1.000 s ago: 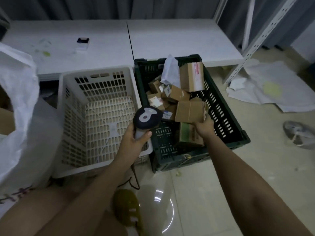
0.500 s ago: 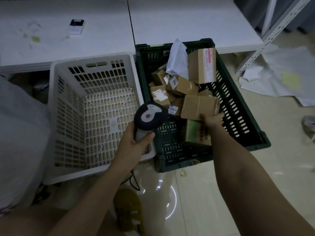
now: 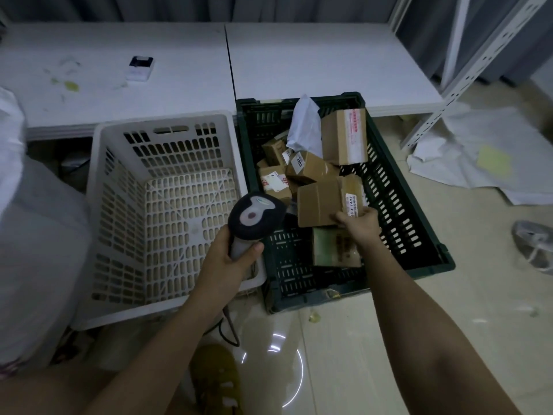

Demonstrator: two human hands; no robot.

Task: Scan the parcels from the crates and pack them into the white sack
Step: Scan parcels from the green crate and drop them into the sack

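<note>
A dark green crate (image 3: 419, 217) on the floor holds several brown cardboard parcels and a white mailer bag (image 3: 303, 124). My right hand (image 3: 357, 224) grips one brown parcel (image 3: 321, 202) with a white label, lifted a little above the others. My left hand (image 3: 232, 259) holds a barcode scanner (image 3: 256, 215) by its handle, its dark head pointing toward the green crate. A white crate (image 3: 107, 199) on the left has nothing in it. The white sack (image 3: 33, 250) bulges at the far left edge.
Two white tables (image 3: 314, 61) stand behind the crates, a small device (image 3: 140, 68) on the left one. A white metal rack leg (image 3: 466, 76) and crumpled white sheets (image 3: 478, 163) are on the right. A shoe (image 3: 535, 247) lies on the floor at the right edge.
My right hand has taken hold of the brown parcel and raised it, turning its white label into view. The camera view tilted back up. The scanner stayed about where it was.
</note>
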